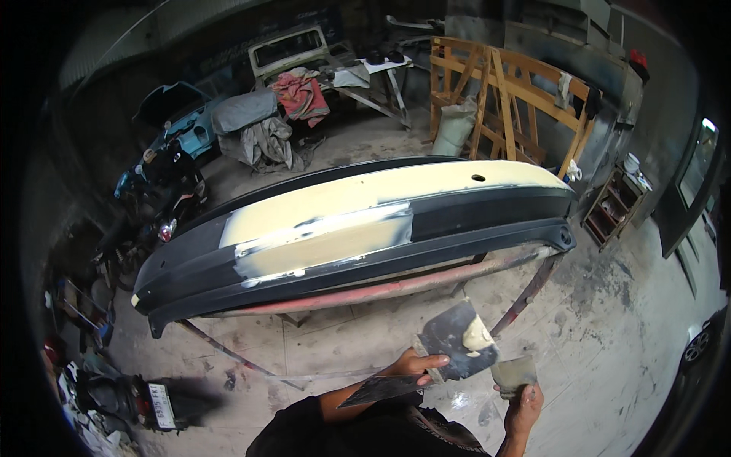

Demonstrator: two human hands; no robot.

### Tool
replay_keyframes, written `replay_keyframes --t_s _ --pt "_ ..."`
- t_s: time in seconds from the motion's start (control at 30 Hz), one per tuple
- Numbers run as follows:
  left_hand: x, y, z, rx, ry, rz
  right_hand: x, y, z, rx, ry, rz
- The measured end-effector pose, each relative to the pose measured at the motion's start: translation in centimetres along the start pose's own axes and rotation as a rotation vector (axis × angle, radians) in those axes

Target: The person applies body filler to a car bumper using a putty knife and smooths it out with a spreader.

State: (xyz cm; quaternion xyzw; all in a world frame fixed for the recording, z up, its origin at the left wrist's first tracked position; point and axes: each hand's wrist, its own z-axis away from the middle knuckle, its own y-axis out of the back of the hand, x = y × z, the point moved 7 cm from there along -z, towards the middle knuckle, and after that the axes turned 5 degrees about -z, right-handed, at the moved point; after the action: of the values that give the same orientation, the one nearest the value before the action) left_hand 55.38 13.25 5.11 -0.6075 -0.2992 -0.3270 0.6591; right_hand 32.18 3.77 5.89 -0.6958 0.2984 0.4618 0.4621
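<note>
A long dark car bumper (495,213) with cream filler patches rests on a metal stand (396,288) in front of me. Below it, my left hand (415,364) is closed on a dark square plate (449,339) carrying a lump of cream paste (478,337), with a thin dark sheet (369,390) against the hand, pointing down to the left. My right hand (525,404) is closed on a small greyish spreader (514,371), held upright just right of the plate.
Motorbikes (164,186) stand at the left, one low near me (114,396). Behind are a blue car body (183,114), draped sheets (244,114) and a wooden frame (499,91). A small shelf (613,202) and a door (689,183) are at the right.
</note>
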Motion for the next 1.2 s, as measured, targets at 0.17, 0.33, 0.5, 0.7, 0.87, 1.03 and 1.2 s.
replay_keyframes --t_s 0.17,0.33,0.5,0.7,0.87,1.03,1.2 --pt "0.2 -0.8 -5.4 -0.072 0.016 -0.085 -1.3 2.0 -3.6 0.044 0.032 -0.020" --pt "2.2 -1.5 -9.6 -0.010 0.030 -0.239 -2.2 1.4 -9.8 -0.043 0.029 -0.019" --pt "2.6 -2.0 -13.4 -0.114 -0.036 -0.207 -1.7 3.6 -15.3 -0.135 0.043 0.136" --pt "3.5 -3.8 -17.1 -0.162 -0.066 -0.214 -1.4 5.4 -18.6 -0.129 -0.030 0.060" --pt "3.5 -5.6 -20.3 -0.150 -0.102 -0.210 -1.4 8.3 -21.2 -0.071 -0.061 -0.026" --pt "0.9 -6.8 -25.0 0.006 -0.041 -0.259 -1.1 14.1 -26.2 -0.154 -0.069 0.116" --pt "-2.8 -9.8 -31.0 0.165 -0.001 -0.168 -3.2 18.6 -31.2 -0.249 -0.074 0.131"
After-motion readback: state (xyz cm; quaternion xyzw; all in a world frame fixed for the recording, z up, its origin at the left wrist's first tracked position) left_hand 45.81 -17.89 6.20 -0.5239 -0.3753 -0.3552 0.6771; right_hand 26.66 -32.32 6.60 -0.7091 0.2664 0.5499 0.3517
